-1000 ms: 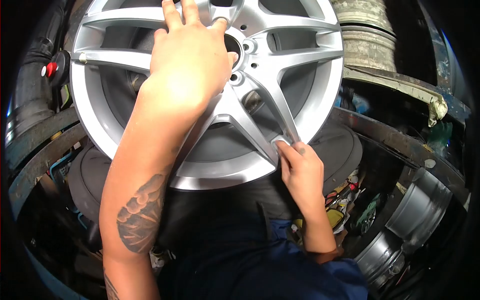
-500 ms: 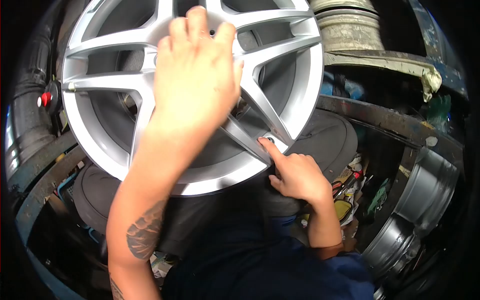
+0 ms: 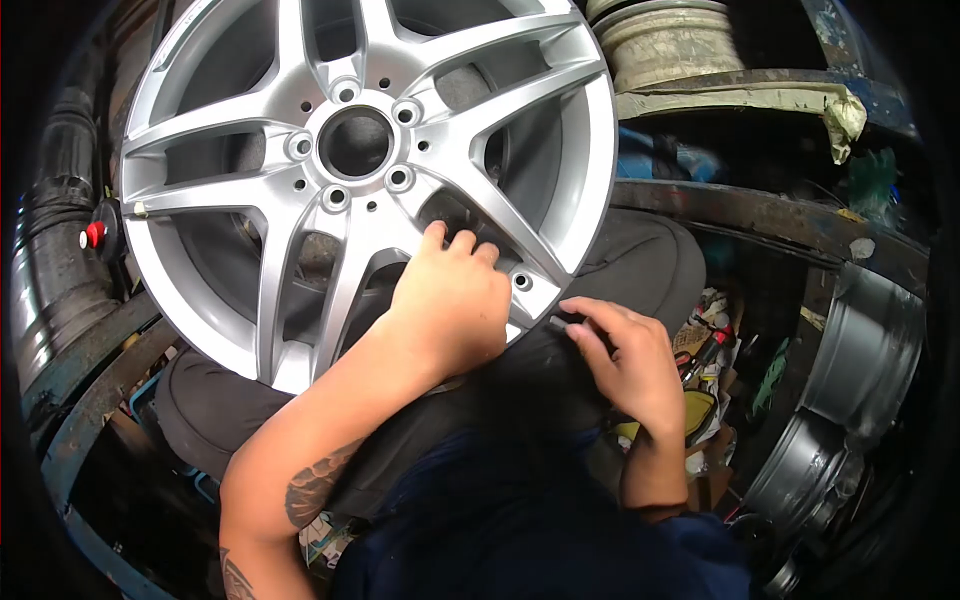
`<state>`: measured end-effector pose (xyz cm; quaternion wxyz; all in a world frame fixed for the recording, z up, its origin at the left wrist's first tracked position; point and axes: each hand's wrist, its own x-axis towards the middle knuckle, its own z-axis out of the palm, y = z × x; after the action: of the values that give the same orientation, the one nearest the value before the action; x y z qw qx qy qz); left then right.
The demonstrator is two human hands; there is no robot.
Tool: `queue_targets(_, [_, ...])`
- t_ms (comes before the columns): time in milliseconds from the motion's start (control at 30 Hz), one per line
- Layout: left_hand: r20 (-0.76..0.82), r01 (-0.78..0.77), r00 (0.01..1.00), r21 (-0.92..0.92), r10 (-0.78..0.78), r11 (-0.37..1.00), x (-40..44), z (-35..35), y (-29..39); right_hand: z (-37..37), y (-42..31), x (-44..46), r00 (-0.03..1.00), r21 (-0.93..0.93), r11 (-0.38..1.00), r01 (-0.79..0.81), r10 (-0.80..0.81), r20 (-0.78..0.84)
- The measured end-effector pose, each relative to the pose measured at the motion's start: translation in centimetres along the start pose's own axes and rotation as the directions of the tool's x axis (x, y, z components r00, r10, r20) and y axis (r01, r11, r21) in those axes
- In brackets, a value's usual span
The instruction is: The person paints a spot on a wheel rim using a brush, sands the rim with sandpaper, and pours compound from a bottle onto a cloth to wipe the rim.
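Note:
A silver alloy wheel (image 3: pixel 285 250) lies tilted across the person's lap, its spoked face up, with bolt holes around an open centre bore (image 3: pixel 355 141). My left hand (image 3: pixel 452 300) is on the wheel's lower right part, fingers curled over a spoke beside a gap; its thumb is hidden. Just right of it, a small round hole (image 3: pixel 521 281) shows near the rim edge. My right hand (image 3: pixel 640 365) is beside that edge, thumb and index finger apart, with nothing visible between them. Whether its fingertips touch the rim, I cannot tell.
More wheel rims (image 3: pixel 865 345) stand at the lower right. A dirty rim (image 3: pixel 675 45) sits at the upper right above a tape-wrapped bar (image 3: pixel 740 98). Metal frame bars (image 3: pixel 760 215) run on both sides. At left is a dark cylinder (image 3: pixel 65 240) near a red knob (image 3: pixel 95 235).
My left hand has come down from the wheel's hub to its lower right spoke, uncovering the centre. My right hand has drawn back from the small hole. The wheel has shifted slightly left.

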<state>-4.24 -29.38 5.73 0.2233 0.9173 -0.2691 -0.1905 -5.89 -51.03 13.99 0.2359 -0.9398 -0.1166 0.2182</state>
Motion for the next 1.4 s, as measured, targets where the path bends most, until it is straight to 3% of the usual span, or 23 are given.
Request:
queue_targets(33, [0.072, 0.016, 0.997, -0.022, -0.014, 1.000, 0.2, 0.0, 0.4, -0.1, -0.1, 0.0, 0.999, 0.007, 0.999, -0.032, 0.032, -0.023])
queue_targets(133, [0.015, 0.015, 1.000, -0.043, -0.015, 0.999, 0.3, 1.0, 1.8, 0.3, -0.2, -0.1, 0.998, -0.031, 0.998, -0.056, 0.055, -0.011])
queue_targets(300, [0.035, 0.004, 0.999, -0.068, -0.001, 0.998, 0.0, 0.9, 2.5, 1.0, -0.4, 0.8, 0.986, 0.012, 0.996, -0.085, 0.086, -0.143])
queue_targets(400, [-0.070, -0.051, 0.997, -0.164, 0.040, 0.985, -0.5, 0.3, 2.0, 1.2, -0.4, 1.0, 0.978, 0.103, 0.992, -0.070, 0.089, -0.191])
queue_targets(500, [-0.232, -0.103, 0.973, -0.427, 0.002, 0.898, -0.2, -0.4, 1.2, 1.4, -0.3, 1.0, 0.969, 0.250, 0.966, -0.066, 0.122, -0.216])
queue_targets(633, [-0.043, 0.038, 0.991, -0.815, -0.126, 0.578, 0.5, -3.4, 0.4, 2.8, 0.7, 0.4, 0.959, 0.486, 0.872, -0.047, 0.176, -0.223])
queue_targets(767, [-0.214, -0.116, 0.971, -0.811, -0.105, 0.574, 0.5, -2.4, 0.1, 2.6, 0.0, 0.4, 0.967, 0.721, 0.687, -0.094, 0.235, -0.097])
queue_targets(867, [-0.315, -0.266, 0.949, -0.749, 0.028, 0.607, 0.9, -2.7, -0.7, 2.4, 0.6, 0.5, 0.976, 0.815, 0.571, -0.098, 0.214, -0.033])
queue_targets(1100, [-0.254, -0.239, 0.966, -0.810, 0.048, 0.536, 1.2, -3.5, -1.4, 2.2, 0.6, 1.5, 0.985, 0.908, 0.405, -0.109, 0.169, 0.043])
queue_targets(1200, [-0.220, -0.211, 0.974, -0.831, 0.045, 0.515, 1.0, -4.0, -1.8, 2.2, 0.4, 1.8, 0.985, 0.898, 0.430, -0.096, 0.172, 0.023])
queue_targets(1300, [-0.202, -0.201, 0.978, -0.835, 0.054, 0.512, 1.1, -4.3, -2.1, 1.9, -0.9, 1.7, 0.979, 0.675, 0.737, -0.028, 0.157, -0.131])
queue_targets(1400, [-0.191, -0.204, 0.979, -0.839, 0.077, 0.504, 0.9, -4.9, -2.6, 2.4, -0.6, 1.9, 0.943, 0.405, 0.884, 0.235, -0.105, -0.317])
